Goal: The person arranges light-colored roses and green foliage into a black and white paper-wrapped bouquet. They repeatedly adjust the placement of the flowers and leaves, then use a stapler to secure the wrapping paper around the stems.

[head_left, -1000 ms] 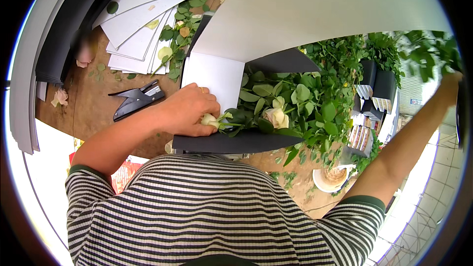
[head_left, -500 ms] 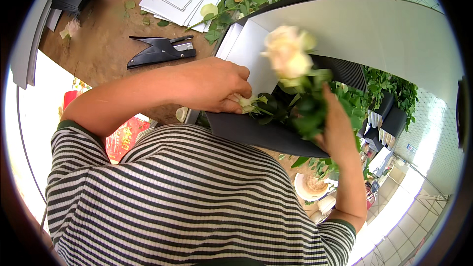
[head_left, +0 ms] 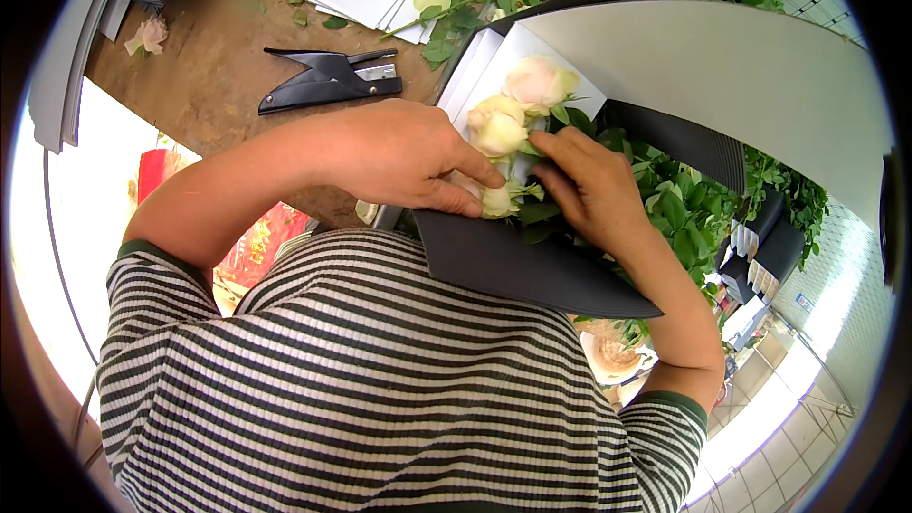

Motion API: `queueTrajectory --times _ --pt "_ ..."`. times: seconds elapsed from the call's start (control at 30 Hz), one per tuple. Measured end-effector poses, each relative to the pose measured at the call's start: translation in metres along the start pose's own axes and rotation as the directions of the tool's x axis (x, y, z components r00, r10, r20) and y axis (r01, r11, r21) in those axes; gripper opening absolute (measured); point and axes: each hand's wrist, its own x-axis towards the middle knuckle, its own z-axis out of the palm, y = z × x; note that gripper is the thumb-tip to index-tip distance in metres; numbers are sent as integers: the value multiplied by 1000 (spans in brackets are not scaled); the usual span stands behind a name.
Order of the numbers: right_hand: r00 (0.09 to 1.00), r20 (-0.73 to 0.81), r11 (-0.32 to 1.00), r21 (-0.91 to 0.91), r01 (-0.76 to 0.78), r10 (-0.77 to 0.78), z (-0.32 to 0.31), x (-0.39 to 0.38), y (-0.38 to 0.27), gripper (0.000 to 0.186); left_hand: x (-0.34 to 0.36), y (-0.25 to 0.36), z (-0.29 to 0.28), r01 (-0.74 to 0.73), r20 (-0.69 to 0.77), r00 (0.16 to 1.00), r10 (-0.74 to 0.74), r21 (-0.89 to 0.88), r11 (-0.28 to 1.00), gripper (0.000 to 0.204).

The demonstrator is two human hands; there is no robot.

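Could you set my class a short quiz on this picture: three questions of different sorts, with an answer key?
1. True or false: the right hand is gripping the black stapler.

2. Multiple choice: what are the fingers of the left hand touching?
A) a roll of ribbon
B) a pale rose
C) a pair of scissors

3. Fill in the missing word: the sheet nearest the striped top is ____ in colour.

Key:
1. False; it lies on the brown table.
2. B
3. black
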Motion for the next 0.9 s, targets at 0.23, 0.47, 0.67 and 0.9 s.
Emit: queueTrajectory --times 0.23,0.47,0.67,0.9 --pt "1000 2 997 80 -10 10 12 -18 9 28 -3 -5 -1 35 -5 999 -36 -110 993 35" --pt "999 40 1000 7 22 -22 6 -15 5 25 20 -4 14 -189 -416 840 348 378 907 47" --pt "947 -286 989 15 -147 145 -18 -5 3 27 20 -4 20 -111 -317 914 253 403 909 51" --pt "970 -243 988 148 41 -4 21 -7 21 26 12 6 14 30 -112 993 21 435 900 52"
